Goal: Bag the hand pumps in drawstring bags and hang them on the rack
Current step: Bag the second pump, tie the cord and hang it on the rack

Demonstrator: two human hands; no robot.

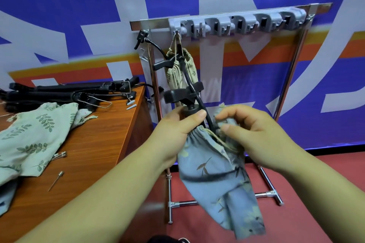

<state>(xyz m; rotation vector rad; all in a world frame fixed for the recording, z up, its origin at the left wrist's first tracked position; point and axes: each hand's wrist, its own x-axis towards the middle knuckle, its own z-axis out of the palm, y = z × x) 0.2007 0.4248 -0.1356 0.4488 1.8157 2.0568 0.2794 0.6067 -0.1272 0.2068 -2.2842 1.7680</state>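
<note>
A black hand pump point(182, 94) sticks handle-up out of a blue patterned drawstring bag point(213, 179). My left hand point(177, 132) grips the bag's gathered neck around the pump's top. My right hand point(248, 130) pinches the bag's rim and cord beside the pump's black hose. Behind them, a beige leaf-print bag point(173, 77) with another pump's handle poking out hangs from the leftmost hook of the grey hook rail point(237, 22) on the metal rack point(296, 65).
On the wooden table point(94, 144) at left lie several black pumps point(69, 92), a green leaf-print bag point(29, 140), small needles point(56, 180) and plastic nozzles. The rack's feet point(173, 204) stand on red floor. A blue banner wall is behind.
</note>
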